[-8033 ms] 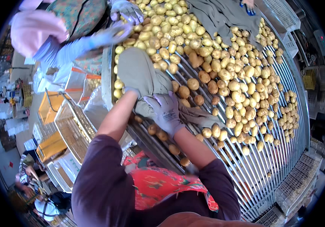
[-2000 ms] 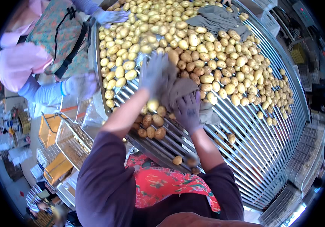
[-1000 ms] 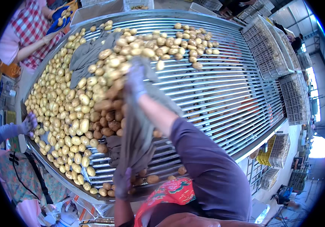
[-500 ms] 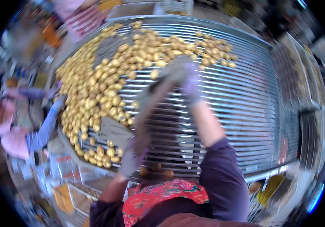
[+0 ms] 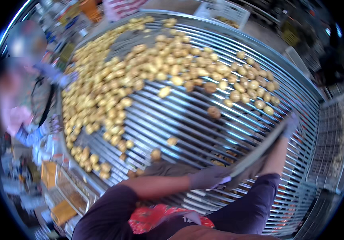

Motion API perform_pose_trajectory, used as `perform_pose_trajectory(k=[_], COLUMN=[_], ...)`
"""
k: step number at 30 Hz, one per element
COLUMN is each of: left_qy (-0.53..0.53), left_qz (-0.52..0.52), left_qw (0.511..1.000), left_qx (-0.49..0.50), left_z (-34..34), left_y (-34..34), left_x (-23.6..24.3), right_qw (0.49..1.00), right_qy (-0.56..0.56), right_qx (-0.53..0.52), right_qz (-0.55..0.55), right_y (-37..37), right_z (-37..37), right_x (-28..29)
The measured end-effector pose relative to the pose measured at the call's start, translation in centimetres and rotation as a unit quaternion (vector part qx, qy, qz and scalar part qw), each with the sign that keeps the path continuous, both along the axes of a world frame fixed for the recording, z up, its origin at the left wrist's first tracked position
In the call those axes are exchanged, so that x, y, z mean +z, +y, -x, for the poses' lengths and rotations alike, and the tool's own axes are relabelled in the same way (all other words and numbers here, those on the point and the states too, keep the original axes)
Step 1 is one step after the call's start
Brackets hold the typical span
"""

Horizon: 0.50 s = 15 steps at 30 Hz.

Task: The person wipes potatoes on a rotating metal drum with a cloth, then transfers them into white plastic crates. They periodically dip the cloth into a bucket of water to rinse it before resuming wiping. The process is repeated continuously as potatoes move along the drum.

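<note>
Left hand (image 5: 210, 178) clenched on grey cloth (image 5: 256, 158), over roller table's (image 5: 148, 116) near side. Right hand (image 5: 291, 123), blurred, grasps cloth's end near table's right edge. Cloth straight between hands. Potatoes (image 5: 160, 60) heaped along table's left and far sides; exposed rollers mid-table and right. Metal rim (image 5: 260, 43) bounds table's far edge.

Right hand (image 5: 291, 125) blurred, potatoes (image 5: 152, 64) smeared, striped garment (image 5: 120, 7) cut off above

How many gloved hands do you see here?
4: the person's left hand and right hand, both on the grey cloth; a co-worker's upper hand and lower hand, at the picture's left. Others may be hidden.
</note>
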<state>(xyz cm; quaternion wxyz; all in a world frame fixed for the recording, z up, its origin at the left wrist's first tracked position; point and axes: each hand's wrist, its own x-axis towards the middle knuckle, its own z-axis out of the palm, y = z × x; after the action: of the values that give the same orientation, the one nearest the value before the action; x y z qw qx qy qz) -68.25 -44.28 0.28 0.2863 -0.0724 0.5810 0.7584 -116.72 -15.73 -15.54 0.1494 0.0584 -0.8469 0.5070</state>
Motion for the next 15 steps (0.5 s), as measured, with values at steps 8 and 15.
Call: perform_pose_trajectory(k=[8, 15], left_qy=[-0.014, -0.010], left_qz=[0.071, 0.121], left_qw=[0.991, 0.942], left_qx=[0.114, 0.312], left_z=[-3.5, -18.2], left_y=[-10.4, -12.9], left_x=[-1.9, -1.3], right_qw=[0.913, 0.914], right_qy=[-0.169, 0.141], right_qx=[0.301, 0.380], right_qz=[0.217, -0.006], right_y=[-31.9, -57.3], right_z=[-2.5, -19.7], right_x=[3.5, 0.6])
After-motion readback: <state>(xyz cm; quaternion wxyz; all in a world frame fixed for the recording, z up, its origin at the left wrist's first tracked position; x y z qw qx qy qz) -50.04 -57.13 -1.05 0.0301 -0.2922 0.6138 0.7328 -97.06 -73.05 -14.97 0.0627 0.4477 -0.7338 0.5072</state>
